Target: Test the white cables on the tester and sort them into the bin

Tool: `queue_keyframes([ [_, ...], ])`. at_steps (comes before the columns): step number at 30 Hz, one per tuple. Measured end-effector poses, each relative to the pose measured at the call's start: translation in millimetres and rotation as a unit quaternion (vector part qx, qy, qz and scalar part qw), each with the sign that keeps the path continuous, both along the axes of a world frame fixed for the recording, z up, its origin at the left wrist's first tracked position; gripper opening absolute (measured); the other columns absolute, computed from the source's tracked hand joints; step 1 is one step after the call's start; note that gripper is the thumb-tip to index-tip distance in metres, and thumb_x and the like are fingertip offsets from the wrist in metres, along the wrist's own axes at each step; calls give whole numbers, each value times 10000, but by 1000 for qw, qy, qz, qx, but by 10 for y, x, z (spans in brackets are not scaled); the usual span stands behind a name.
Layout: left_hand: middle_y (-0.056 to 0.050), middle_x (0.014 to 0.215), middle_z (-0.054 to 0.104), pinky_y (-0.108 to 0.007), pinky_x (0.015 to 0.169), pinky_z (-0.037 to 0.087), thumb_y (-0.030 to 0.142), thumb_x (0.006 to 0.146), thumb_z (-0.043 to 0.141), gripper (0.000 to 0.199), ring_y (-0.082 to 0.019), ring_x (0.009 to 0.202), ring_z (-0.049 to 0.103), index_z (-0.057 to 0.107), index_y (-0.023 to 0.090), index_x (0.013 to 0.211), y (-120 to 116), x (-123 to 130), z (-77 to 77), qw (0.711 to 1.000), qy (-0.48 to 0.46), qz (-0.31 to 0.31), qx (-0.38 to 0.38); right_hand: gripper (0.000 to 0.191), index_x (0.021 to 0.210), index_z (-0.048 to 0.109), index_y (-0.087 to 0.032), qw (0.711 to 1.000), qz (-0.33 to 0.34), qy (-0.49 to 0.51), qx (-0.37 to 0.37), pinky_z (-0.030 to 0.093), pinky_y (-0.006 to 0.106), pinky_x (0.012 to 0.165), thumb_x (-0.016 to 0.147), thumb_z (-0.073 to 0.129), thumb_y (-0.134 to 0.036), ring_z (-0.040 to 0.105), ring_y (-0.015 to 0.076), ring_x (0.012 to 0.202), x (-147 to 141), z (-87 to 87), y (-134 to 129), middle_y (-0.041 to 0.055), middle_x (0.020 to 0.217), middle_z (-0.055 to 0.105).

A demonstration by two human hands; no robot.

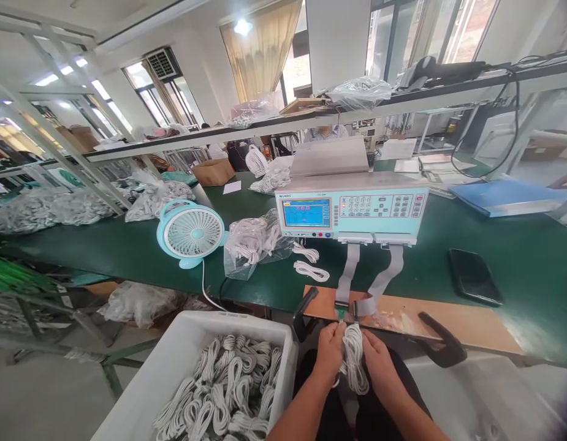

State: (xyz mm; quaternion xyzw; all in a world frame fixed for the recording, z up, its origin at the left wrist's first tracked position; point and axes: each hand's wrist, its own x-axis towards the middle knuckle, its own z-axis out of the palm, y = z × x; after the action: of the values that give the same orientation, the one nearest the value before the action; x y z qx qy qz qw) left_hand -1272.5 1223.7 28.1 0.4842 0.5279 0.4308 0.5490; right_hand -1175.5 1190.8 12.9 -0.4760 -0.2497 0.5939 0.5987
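Note:
Between my hands hangs a coiled white cable (355, 361), just in front of the bench edge. My left hand (330, 348) is closed at the cable's left end, close to a small green circuit board (341, 313). My right hand (376, 352) is closed on the cable's right side near its top. Two grey ribbon cables (349, 272) run from the board area up to a tester (352, 208) with a lit blue screen (306, 212). The plug ends at my fingertips are too small to make out.
A white bin (173, 349) full of coiled cables stands at my left. On the green bench (265, 289) are a blue fan (191, 233), a bag of cables (251, 242), two loose coils (311, 271), a phone (475, 275) and a blue folder (513, 196). A wooden board (467, 315) lies along the edge.

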Motion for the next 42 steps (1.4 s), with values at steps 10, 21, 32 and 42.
queue_keyframes([
  [10,-11,578,523,-250,575,332,567,793,502,474,-120,557,441,627,132,651,55,-44,61,997,62,-38,-12,292,834,648,-193,992,68,-91,62,394,245,625,828,587,-479,451,163,673,153,156,-370,6,711,551],
  [21,41,558,402,-228,552,292,604,788,501,492,-91,565,352,447,162,578,41,-76,-15,998,48,-51,3,376,667,488,-200,1000,5,-29,8,324,215,508,735,685,-513,362,105,523,179,40,-117,-57,564,430],
  [32,50,567,353,-226,541,271,640,765,504,510,-83,557,314,410,172,584,52,-97,-64,997,43,-60,-4,428,620,561,-169,998,10,-68,-8,314,236,500,596,750,-552,390,114,515,140,17,35,-28,545,514],
  [42,46,560,388,-221,541,274,646,728,550,511,-81,550,334,447,164,596,48,-102,-79,998,11,-51,-31,390,592,568,-164,999,-5,-22,-33,307,229,477,552,804,-472,389,102,484,116,50,44,-34,522,521],
])
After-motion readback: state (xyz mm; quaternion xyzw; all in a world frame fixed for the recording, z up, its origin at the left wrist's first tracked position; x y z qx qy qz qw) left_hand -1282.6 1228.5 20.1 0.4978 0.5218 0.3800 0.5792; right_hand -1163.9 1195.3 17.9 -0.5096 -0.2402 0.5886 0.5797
